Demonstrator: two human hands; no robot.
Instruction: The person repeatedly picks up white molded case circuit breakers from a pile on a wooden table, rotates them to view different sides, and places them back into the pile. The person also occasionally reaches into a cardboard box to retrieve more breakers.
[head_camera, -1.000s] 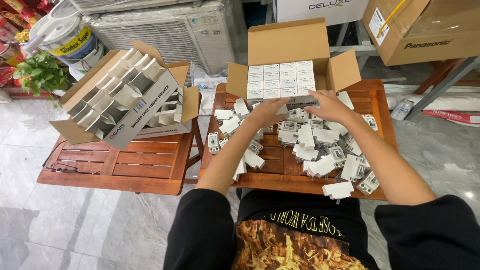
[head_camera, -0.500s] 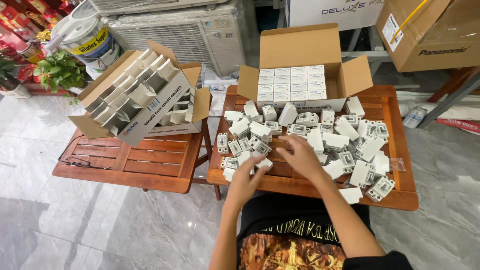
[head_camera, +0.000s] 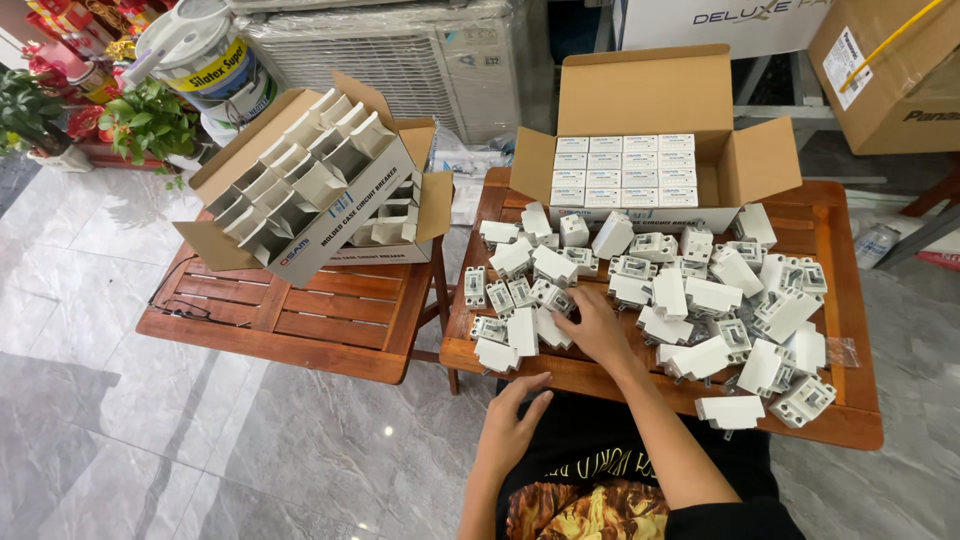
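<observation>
Several white circuit breakers (head_camera: 690, 300) lie scattered over the right wooden table (head_camera: 850, 425). My right hand (head_camera: 595, 325) lies flat on the table's left part, with its fingers spread and touching the breakers (head_camera: 545, 300) there. Nothing is visibly gripped in it. My left hand (head_camera: 515, 420) rests at the table's front edge with its fingers apart and holds nothing. Behind the pile stands an open cardboard box (head_camera: 760, 160) packed with rows of small white cartons (head_camera: 625, 170).
A second wooden table (head_camera: 290, 330) on the left carries a tilted open cardboard box (head_camera: 330, 240) of empty white cartons. A black cable (head_camera: 165, 300) lies on that table. Behind are a white bucket (head_camera: 200, 60), potted plants (head_camera: 150, 125), an air-conditioner unit (head_camera: 400, 50) and more cardboard boxes (head_camera: 890, 70).
Both hands have drawn back from the far box toward me. My left hand has dropped to the table's front edge, and my right hand has shifted left onto the nearer breakers.
</observation>
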